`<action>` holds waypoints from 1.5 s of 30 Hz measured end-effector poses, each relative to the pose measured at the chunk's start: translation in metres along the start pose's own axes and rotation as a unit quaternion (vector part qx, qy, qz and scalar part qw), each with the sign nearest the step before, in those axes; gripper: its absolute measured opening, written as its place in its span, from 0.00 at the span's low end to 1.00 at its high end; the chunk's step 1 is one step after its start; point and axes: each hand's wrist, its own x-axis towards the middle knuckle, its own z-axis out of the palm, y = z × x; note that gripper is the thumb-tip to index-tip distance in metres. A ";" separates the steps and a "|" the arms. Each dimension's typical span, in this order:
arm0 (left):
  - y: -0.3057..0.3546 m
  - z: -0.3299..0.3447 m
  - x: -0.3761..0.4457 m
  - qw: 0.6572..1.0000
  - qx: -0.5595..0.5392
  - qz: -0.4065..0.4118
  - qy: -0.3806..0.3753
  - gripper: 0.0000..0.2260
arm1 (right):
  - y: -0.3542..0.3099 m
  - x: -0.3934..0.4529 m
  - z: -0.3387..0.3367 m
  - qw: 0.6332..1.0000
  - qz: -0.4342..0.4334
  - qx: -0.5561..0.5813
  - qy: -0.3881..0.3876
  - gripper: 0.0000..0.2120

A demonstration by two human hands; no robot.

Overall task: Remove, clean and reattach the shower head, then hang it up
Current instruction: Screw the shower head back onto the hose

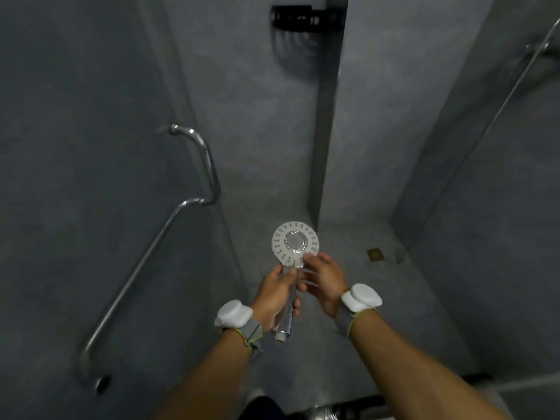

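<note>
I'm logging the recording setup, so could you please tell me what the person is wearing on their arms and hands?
Both forearms are bare, with no sleeves, and neither the left hand nor the right hand wears a glove. Each wrist carries a grey strap edged in yellow-green with a rounded white puck on top: the left wrist device and the right wrist device. No cables show.

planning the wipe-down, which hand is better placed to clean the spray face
Right. The left hand grips the shower head by its handle, while the right hand has fingertips at the face's rim.
</note>
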 end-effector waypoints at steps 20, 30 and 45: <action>0.129 0.162 0.430 0.953 0.185 -0.086 -0.224 0.05 | -0.195 0.354 -0.156 0.938 0.055 -0.223 0.259 0.07; 0.084 0.284 0.614 0.960 0.129 -0.120 -0.219 0.04 | -0.235 0.541 -0.336 0.811 0.139 -0.540 0.176 0.16; -0.187 0.418 0.902 0.950 0.104 -0.130 -0.264 0.05 | -0.019 0.840 -0.584 0.706 0.264 -0.649 0.105 0.15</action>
